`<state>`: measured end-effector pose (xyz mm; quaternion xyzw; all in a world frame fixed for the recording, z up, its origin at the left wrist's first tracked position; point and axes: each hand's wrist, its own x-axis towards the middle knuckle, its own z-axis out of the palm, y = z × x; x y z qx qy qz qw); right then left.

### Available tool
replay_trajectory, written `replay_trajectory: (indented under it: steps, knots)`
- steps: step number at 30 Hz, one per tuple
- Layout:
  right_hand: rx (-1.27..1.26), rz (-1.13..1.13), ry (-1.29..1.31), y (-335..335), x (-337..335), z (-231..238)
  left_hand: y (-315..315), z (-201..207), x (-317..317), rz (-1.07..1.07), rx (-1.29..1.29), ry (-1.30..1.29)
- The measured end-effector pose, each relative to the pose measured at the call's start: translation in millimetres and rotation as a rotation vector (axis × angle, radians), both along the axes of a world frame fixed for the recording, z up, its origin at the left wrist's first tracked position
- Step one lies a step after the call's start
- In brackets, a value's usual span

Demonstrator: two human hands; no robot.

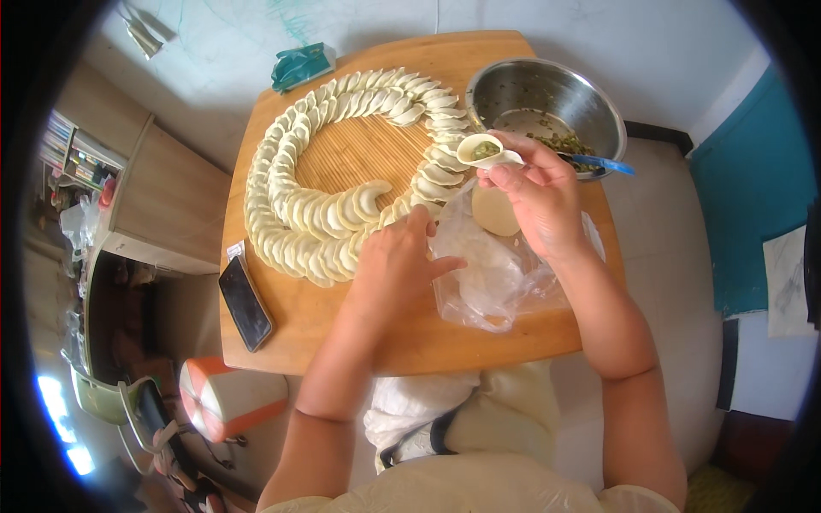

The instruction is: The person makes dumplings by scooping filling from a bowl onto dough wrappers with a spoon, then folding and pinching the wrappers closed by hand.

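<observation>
My right hand (543,192) holds up a dumpling wrapper (467,151), pinched at its right side and curled around some green filling (485,150). Below it, round dough wrappers (496,211) lie on a crumpled clear plastic bag (487,278). My left hand (395,256) hovers by the bag's left side, thumb and fingers apart, with nothing in it. Just beyond that hand, folded dumplings (291,244) stand overlapped in curved rows on a round slatted tray (346,154). A steel bowl (611,111) at the back right contains more green filling and a blue-handled spoon (603,163).
The wooden table (299,329) bears everything. A phone (245,303) lies near its left edge, and a teal packet (301,67) sits at the back by the wall. On the floor at left stands a white and orange stool (244,398), near a cabinet (167,197).
</observation>
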<state>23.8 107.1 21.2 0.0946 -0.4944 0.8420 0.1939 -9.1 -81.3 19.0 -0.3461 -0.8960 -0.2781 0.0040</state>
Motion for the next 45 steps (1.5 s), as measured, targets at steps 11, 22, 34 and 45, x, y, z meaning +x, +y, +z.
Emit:
replay_trajectory:
  steps: [11, 22, 34, 45]
  knots:
    - [-0.011, 0.03, -0.009, -3.9, -0.4, -0.9, -9.4, 1.8, -3.7, -0.177, -0.012, -0.213]
    - [0.068, 0.058, -0.05, -6.2, 5.6, 1.6, -6.9, 14.9, -7.7, -0.149, 0.472, -0.354]
    - [0.145, 0.18, 0.07, -25.7, 9.9, -8.9, -6.2, 2.8, 4.8, -0.12, 1.014, -0.332]
    - [0.174, 0.163, 0.011, -29.5, 14.5, -11.2, -5.0, -0.9, 2.9, -0.061, 1.021, -0.056]
